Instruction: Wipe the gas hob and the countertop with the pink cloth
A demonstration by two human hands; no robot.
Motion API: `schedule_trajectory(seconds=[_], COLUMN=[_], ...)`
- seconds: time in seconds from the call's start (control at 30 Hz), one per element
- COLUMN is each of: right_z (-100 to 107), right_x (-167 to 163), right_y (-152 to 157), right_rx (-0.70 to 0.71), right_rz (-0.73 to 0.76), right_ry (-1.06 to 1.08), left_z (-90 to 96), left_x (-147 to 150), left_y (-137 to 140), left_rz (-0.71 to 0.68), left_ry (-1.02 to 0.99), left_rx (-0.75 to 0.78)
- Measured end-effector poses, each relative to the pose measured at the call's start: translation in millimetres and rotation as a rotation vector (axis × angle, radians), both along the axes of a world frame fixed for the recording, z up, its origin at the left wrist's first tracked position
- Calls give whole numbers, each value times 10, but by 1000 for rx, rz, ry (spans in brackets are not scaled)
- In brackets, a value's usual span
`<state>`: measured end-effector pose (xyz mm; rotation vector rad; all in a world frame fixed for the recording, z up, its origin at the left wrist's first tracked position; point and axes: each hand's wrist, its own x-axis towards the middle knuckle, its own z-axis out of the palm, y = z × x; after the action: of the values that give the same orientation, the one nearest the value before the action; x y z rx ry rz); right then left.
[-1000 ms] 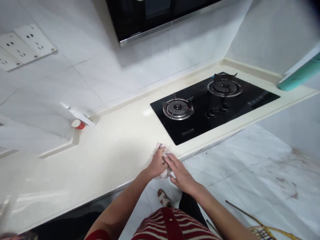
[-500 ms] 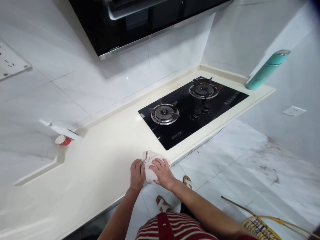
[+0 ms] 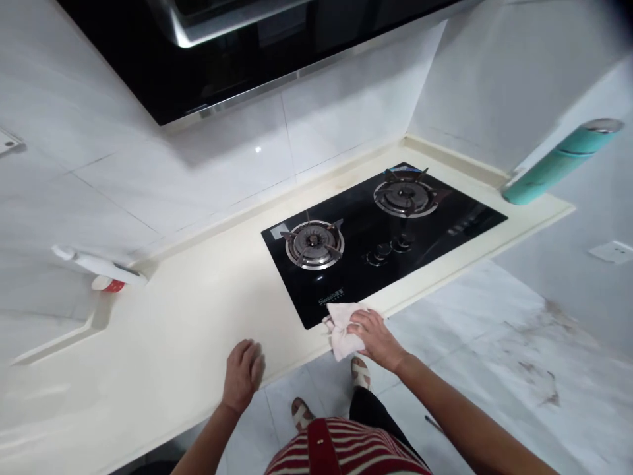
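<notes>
My right hand [image 3: 376, 336] grips a pale pink cloth [image 3: 343, 330], fingers bent over its right side. The cloth lies crumpled across the counter's front edge and touches the near corner of the black gas stove [image 3: 356, 264]. One part of it hangs past the edge. To the left, my left hand [image 3: 242, 373] rests at the front of the cream countertop [image 3: 198, 316], apart from the cloth. Its fingers are curled in, and nothing shows in them.
A teal bottle [image 3: 558, 165] stands at the counter's right end. The black range hood [image 3: 237, 66] overhangs the stove. At the left, a red-and-white paper cup [image 3: 111, 285] sits by a white long-handled object [image 3: 99, 264] near the wall. Below lies a tiled floor [image 3: 469, 343].
My right hand has moved right with the cloth, to the stove's near corner. My left hand has come off the cloth and shifted left. The view has turned slightly.
</notes>
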<state>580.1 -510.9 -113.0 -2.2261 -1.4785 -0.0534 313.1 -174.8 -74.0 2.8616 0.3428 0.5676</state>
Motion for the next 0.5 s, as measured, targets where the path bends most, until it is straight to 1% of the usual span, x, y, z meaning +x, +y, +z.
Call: schedule_trajectory(seconds=[0.07,0.2,0.27,0.3,0.33,0.4,0.47,0.5], right_z=[-28,-72,-84,-85,-82,-67,-41,-26], right_x=[413,1232,1529,1627,1687,1696,1567,1459], right_y=[-335,-984,-1241,-1337,-1407,-1460,-1390,-1308], right_rx=[-25,-134,-150,-149,-149,-159,-178,-185], right_rz=[0,-28,-67,-90,-115,-158,-187,-191], right_ry=[-6,7,-14,-32,-50,-80,-88,-82], left_z=[24,100,131,140,146,147,140,135], left_x=[11,44,60,65,68,67,63,61], left_y=[-17,-53,-64,-68,-71,-72,-68,-66], left_rz=[19,61,67,66,64,59,55,53], left_ry=[48,123,136,141,146,153,156,155], left_rx=[25,49,66,76,84,92,91,91])
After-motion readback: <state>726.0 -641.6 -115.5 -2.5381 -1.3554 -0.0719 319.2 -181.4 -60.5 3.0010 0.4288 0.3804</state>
